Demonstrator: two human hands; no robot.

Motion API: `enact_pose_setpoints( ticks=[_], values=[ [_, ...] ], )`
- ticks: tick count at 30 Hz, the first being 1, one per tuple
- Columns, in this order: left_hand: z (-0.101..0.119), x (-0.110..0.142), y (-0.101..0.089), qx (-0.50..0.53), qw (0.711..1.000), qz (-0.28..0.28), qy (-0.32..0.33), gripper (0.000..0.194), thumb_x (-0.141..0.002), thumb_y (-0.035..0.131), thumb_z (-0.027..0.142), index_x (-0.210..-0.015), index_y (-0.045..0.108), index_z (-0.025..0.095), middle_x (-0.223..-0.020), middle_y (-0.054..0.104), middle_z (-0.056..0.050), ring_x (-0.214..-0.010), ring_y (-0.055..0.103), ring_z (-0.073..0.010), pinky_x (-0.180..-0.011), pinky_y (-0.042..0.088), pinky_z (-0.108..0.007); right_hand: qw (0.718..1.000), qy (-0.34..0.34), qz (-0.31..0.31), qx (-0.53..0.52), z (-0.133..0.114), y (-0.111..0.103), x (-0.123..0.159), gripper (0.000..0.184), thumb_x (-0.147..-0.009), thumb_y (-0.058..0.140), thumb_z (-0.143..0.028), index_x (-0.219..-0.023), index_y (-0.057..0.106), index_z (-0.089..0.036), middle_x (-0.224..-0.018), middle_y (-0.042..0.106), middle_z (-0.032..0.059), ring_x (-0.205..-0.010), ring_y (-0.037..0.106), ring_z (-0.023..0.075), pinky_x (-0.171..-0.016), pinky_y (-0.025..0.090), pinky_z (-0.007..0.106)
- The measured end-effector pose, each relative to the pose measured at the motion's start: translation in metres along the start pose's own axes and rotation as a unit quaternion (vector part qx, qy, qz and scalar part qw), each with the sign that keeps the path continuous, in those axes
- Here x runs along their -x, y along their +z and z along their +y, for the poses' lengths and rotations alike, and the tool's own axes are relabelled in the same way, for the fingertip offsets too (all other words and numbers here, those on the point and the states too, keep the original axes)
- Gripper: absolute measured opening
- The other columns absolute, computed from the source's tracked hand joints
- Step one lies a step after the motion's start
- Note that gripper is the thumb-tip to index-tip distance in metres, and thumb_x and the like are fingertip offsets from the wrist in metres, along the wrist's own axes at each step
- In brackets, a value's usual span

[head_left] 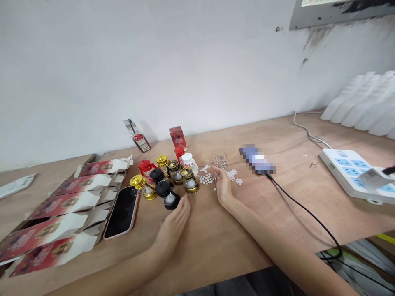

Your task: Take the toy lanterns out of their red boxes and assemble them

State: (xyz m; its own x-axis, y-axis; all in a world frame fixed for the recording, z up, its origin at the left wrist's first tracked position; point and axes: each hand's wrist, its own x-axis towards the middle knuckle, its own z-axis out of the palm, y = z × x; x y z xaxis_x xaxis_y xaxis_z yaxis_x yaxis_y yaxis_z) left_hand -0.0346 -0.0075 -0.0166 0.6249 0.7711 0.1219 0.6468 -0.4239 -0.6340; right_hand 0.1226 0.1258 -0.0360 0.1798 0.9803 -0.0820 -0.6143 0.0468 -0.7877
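Observation:
My left hand [176,220] rests edge-down on the table, fingers stretched out and holding nothing. Its fingertips are close to a small black lantern [167,196]; whether they touch is unclear. Beyond it stand several miniature lanterns, among them a gold one [144,187], a black-and-gold one [190,181], a red one [146,167] and a white one [189,163]. My right hand [222,187] is also open and empty, just right of a cluster of button cells [206,179]. Around its fingertips lie white plastic pieces [233,175] and a pile of thin metal wires [219,160].
Open red-and-white boxes [58,205] lie in a row at left, beside a black-screened phone [121,213]. A red box [178,137] and a small bottle [140,139] stand near the wall. A cabled phone [257,158], a power strip [348,168] and white stacked pieces [364,102] are at right.

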Motion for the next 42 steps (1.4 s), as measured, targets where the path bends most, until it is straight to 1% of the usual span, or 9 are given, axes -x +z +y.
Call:
enact_pose_setpoints(
  ticks=[7, 13, 16, 19, 25, 30, 34, 38, 42],
  values=[
    [0.008, -0.005, -0.035, 0.077, 0.993, 0.047, 0.081, 0.021, -0.082, 0.047, 0.013, -0.094, 0.065, 0.012, -0.088, 0.068, -0.008, -0.084, 0.061, -0.0198, -0.086, 0.042, -0.037, 1.000, -0.018, -0.020, 0.008, 0.002, -0.002, 0.002, 0.026, -0.075, 0.049, -0.033, -0.085, 0.070, -0.021, -0.107, 0.069, 0.0022, -0.113, 0.055, 0.0187, -0.101, 0.036, 0.033],
    [-0.087, -0.062, -0.079, 0.145, 0.984, 0.099, -0.022, 0.023, -0.090, 0.040, 0.025, -0.093, 0.061, 0.017, -0.093, 0.066, -0.007, -0.089, 0.058, -0.0207, -0.080, 0.041, -0.035, 0.992, -0.048, -0.052, 0.102, 0.000, -0.002, 0.009, 0.031, -0.081, 0.046, -0.037, -0.091, 0.071, -0.022, -0.117, 0.065, 0.0021, -0.122, 0.049, 0.0184, -0.108, 0.027, 0.037],
    [-0.141, -0.107, -0.061, 0.147, 0.970, 0.106, -0.164, 0.029, -0.090, 0.036, 0.025, -0.105, 0.058, 0.014, -0.109, 0.063, -0.011, -0.106, 0.053, -0.0260, -0.088, 0.039, -0.039, 0.989, -0.052, -0.063, 0.123, -0.004, -0.001, 0.014, 0.032, -0.082, 0.047, -0.039, -0.092, 0.072, -0.022, -0.121, 0.063, 0.0023, -0.126, 0.045, 0.0179, -0.111, 0.022, 0.037],
    [-0.179, -0.148, -0.019, 0.197, 0.940, 0.018, -0.277, 0.047, -0.085, 0.042, 0.027, -0.129, 0.040, 0.011, -0.134, 0.047, -0.015, -0.124, 0.041, -0.0276, -0.099, 0.033, -0.040, 0.987, -0.052, -0.065, 0.137, -0.009, 0.001, 0.017, 0.030, -0.082, 0.049, -0.040, -0.090, 0.072, -0.023, -0.125, 0.060, 0.0029, -0.127, 0.044, 0.0183, -0.110, 0.023, 0.036],
    [-0.212, -0.187, 0.044, 0.225, 0.920, -0.035, -0.319, 0.059, -0.079, 0.049, 0.030, -0.131, 0.033, 0.007, -0.148, 0.026, -0.022, -0.138, 0.020, -0.0326, -0.107, 0.018, -0.052, 0.973, -0.088, -0.094, 0.190, -0.010, 0.003, 0.021, 0.031, -0.085, 0.046, -0.041, -0.093, 0.070, -0.022, -0.125, 0.059, 0.0058, -0.124, 0.045, 0.0194, -0.108, 0.026, 0.035],
    [-0.218, -0.194, 0.051, 0.250, 0.909, -0.077, -0.325, 0.044, -0.081, 0.048, 0.035, -0.115, 0.043, 0.008, -0.117, 0.058, -0.023, -0.110, 0.054, -0.0335, -0.090, 0.038, -0.050, 0.963, -0.140, -0.091, 0.212, -0.011, 0.004, 0.021, 0.025, -0.085, 0.045, -0.036, -0.092, 0.065, -0.022, -0.112, 0.061, 0.0058, -0.116, 0.049, 0.0199, -0.103, 0.031, 0.035],
    [-0.221, -0.192, 0.030, 0.246, 0.918, -0.072, -0.304, 0.048, -0.071, 0.063, 0.039, -0.108, 0.046, 0.014, -0.108, 0.062, -0.017, -0.101, 0.057, -0.0308, -0.082, 0.044, -0.040, 0.954, -0.158, -0.082, 0.242, -0.015, 0.003, 0.023, 0.018, -0.084, 0.048, -0.033, -0.094, 0.059, -0.022, -0.105, 0.058, 0.0055, -0.107, 0.050, 0.0204, -0.098, 0.034, 0.037],
    [-0.219, -0.171, -0.016, 0.259, 0.914, 0.096, -0.296, 0.051, -0.072, 0.065, 0.040, -0.113, 0.046, 0.019, -0.109, 0.060, -0.010, -0.104, 0.054, -0.0257, -0.086, 0.044, -0.038, 0.939, -0.204, -0.093, 0.262, -0.019, 0.003, 0.030, 0.021, -0.084, 0.050, -0.033, -0.103, 0.053, -0.023, -0.112, 0.053, 0.0070, -0.113, 0.047, 0.0212, -0.102, 0.032, 0.040],
    [-0.191, -0.118, -0.062, 0.415, 0.763, 0.366, -0.335, 0.060, -0.069, 0.070, 0.042, -0.121, 0.045, 0.023, -0.106, 0.059, -0.006, -0.090, 0.059, -0.0189, -0.076, 0.051, -0.033, 0.932, -0.237, -0.150, 0.231, -0.021, 0.001, 0.042, 0.036, -0.085, 0.052, -0.036, -0.118, 0.046, -0.024, -0.126, 0.047, 0.0090, -0.124, 0.040, 0.0229, -0.107, 0.028, 0.044]
  ],
)
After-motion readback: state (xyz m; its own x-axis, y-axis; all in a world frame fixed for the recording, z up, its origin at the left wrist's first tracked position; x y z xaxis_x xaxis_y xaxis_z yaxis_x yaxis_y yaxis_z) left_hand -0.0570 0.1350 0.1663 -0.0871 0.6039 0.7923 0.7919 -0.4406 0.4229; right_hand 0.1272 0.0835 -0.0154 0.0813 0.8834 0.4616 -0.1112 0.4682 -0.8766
